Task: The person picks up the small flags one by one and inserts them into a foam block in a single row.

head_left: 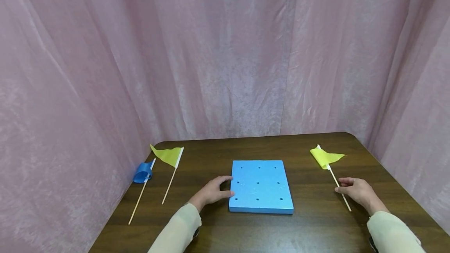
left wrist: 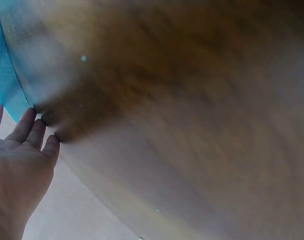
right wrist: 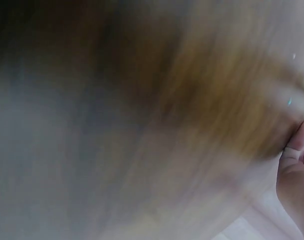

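Observation:
A light-blue square block (head_left: 261, 190) with several small holes lies flat mid-table. At its left edge rests my left hand (head_left: 211, 193), thumb and fingers spread apart; the left wrist view shows the fingertips at the blue edge (left wrist: 6, 75). Farther right lies a small yellow pennant flag (head_left: 322, 158) on a thin wooden stick. Over that stick is my right hand (head_left: 358, 191), its thumb and fingers loosely bent with a gap between them. In the right wrist view only part of the right hand (right wrist: 296, 175) shows, at the right edge.
On the left side lie another yellow pennant flag (head_left: 169, 156) and a blue flag (head_left: 143, 172) with curled cloth, both on sticks. The dark wooden table (head_left: 295, 237) has rounded far corners. Pink curtains (head_left: 225, 57) hang behind it and at both sides.

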Tool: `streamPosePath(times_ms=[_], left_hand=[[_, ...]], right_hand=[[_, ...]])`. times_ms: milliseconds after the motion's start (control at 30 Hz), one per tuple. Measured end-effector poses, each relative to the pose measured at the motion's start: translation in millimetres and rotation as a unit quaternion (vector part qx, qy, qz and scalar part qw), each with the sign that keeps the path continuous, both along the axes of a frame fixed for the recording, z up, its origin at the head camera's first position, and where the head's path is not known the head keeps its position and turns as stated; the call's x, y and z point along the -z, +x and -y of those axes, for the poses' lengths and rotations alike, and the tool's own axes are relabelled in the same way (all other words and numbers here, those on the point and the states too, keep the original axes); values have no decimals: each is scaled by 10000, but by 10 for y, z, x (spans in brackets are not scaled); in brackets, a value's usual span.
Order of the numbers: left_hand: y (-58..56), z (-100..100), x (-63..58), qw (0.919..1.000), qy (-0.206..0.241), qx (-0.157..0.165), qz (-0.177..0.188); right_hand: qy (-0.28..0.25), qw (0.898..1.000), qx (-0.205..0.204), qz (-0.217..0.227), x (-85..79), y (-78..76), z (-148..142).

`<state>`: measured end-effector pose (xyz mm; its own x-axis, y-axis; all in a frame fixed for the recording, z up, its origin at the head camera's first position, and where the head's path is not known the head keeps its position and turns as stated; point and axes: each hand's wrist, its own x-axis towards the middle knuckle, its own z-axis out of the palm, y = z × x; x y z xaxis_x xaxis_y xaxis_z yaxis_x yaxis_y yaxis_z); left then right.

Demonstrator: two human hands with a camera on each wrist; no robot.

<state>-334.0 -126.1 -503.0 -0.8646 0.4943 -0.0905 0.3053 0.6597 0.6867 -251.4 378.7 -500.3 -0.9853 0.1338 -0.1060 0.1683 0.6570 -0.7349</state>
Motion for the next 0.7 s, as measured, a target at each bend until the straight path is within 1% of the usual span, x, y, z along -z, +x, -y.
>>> streamPosePath(times_ms=[200,367,700], left_hand=[[-6,6,-8,10000,-19,-22,46],[-8,2,-18,10000,-1,-12,64],[-26,9,12,10000,0,40,75]], right_hand=[[32,10000,-9,-1,-6,-11,32],[220,9997,-22,-102,-21,-23,73],[590,9978,77,-291,-11,-33,139]])
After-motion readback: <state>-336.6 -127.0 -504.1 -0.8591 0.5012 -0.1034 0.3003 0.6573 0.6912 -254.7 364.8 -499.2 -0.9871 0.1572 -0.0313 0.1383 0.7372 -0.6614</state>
